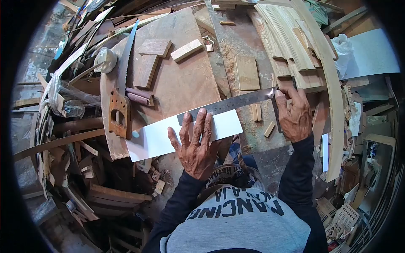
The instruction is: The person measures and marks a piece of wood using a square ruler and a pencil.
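Note:
My left hand (193, 143) lies with its fingers spread on a white sheet (158, 134) and the lower edge of a metal try square (238, 101). The square's marked blade runs along the sheet's upper edge and out past its right end. At the far end of the blade, my right hand (294, 111) is closed around the square, beside its dark crosspiece (276, 116). A thin dark piece (294, 82) shows by the right fingers; I cannot make out what it is. Part of the blade is hidden under the left fingers.
A handsaw (121, 101) lies at the left of the brown board (185, 80), near several wood blocks (187, 50). Stacked planks (287, 38) and a long curved strip (331, 105) lie at the right. Scrap wood crowds both sides.

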The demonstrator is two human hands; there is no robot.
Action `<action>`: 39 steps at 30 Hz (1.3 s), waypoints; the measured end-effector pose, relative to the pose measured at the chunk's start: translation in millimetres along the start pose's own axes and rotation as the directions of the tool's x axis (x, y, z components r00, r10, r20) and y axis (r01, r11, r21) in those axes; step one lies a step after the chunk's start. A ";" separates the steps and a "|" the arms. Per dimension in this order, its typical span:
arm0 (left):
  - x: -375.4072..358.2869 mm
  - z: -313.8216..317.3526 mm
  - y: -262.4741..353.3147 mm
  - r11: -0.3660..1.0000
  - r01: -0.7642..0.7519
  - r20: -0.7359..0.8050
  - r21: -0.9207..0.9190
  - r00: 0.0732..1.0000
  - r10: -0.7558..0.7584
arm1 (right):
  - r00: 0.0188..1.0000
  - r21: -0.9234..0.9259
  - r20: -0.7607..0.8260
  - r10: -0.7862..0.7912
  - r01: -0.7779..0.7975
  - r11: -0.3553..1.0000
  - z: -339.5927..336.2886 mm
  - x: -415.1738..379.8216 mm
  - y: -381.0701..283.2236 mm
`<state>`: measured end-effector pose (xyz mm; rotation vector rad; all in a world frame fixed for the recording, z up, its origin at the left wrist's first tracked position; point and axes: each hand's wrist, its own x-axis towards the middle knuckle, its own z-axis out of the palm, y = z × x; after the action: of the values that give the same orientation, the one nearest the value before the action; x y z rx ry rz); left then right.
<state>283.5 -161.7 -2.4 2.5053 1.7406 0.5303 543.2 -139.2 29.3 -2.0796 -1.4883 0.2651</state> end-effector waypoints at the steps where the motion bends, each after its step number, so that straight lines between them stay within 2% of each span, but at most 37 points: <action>1: 0.2 -0.8 0.3 1.000 0.001 0.004 0.002 1.000 -0.001 | 1.000 0.013 0.018 0.008 -0.008 1.000 2.9 -0.3 1.5; 3: 0.6 -0.5 0.7 1.000 0.001 0.000 0.005 1.000 -0.001 | 0.993 0.017 0.089 0.084 -0.086 0.996 4.0 0.1 -1.7; 6: 0.4 0.7 0.5 1.000 -0.002 -0.015 0.010 1.000 0.002 | 0.992 -0.033 0.090 0.087 -0.085 0.996 6.9 -0.6 0.6; 9: 0.1 1.3 0.2 1.000 -0.002 -0.008 0.013 1.000 0.002 | 0.967 -0.021 0.173 0.187 -0.186 0.982 7.0 1.5 2.0; 12: -0.2 0.4 -0.4 1.000 0.007 0.010 0.005 1.000 -0.007 | 0.959 0.074 0.182 0.217 -0.234 0.969 6.8 2.5 3.0; 20: 1.5 -4.3 1.0 0.999 0.011 0.029 -0.030 1.000 -0.010 | 0.961 0.078 0.192 0.198 -0.216 0.973 7.6 4.9 8.4; 35: 0.8 -3.8 -0.5 0.998 0.003 0.051 0.058 0.999 -0.005 | 0.970 0.166 0.192 0.150 -0.182 0.969 11.9 5.9 19.7; 39: -0.9 1.5 -0.8 1.000 0.029 0.005 -0.013 1.000 -0.029 | 0.974 0.163 0.190 0.121 -0.152 0.975 10.9 5.9 21.4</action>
<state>283.0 -162.0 -4.3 2.4669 1.7625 0.5313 557.5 -135.0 9.6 -2.0604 -1.3672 0.6296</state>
